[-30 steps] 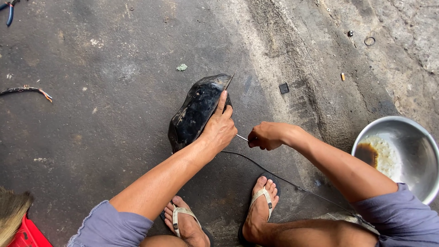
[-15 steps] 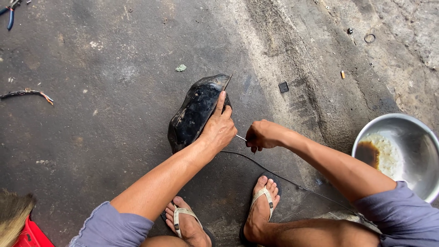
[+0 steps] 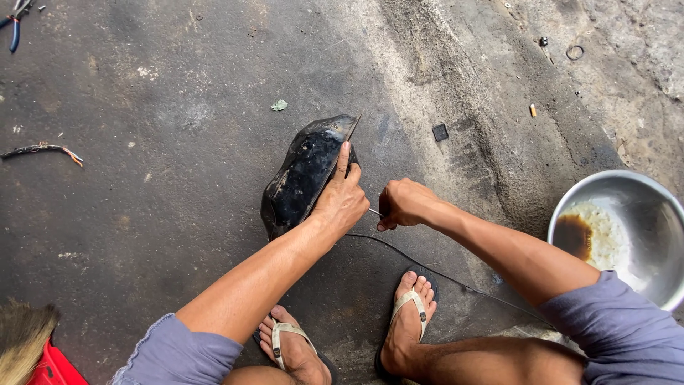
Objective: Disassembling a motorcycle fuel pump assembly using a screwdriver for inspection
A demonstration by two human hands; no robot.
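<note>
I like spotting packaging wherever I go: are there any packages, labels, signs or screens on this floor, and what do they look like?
None show: no package, label, sign or screen.
The floor holds only bare items: a black rubber piece under the left hand, a thin metal tool in the right hand, a steel bowl, and blue-handled pliers at the top left.

A workshop floor: oil-stained concrete (image 3: 178, 178), pliers (image 3: 16, 28), wire scraps (image 3: 43, 150).
</note>
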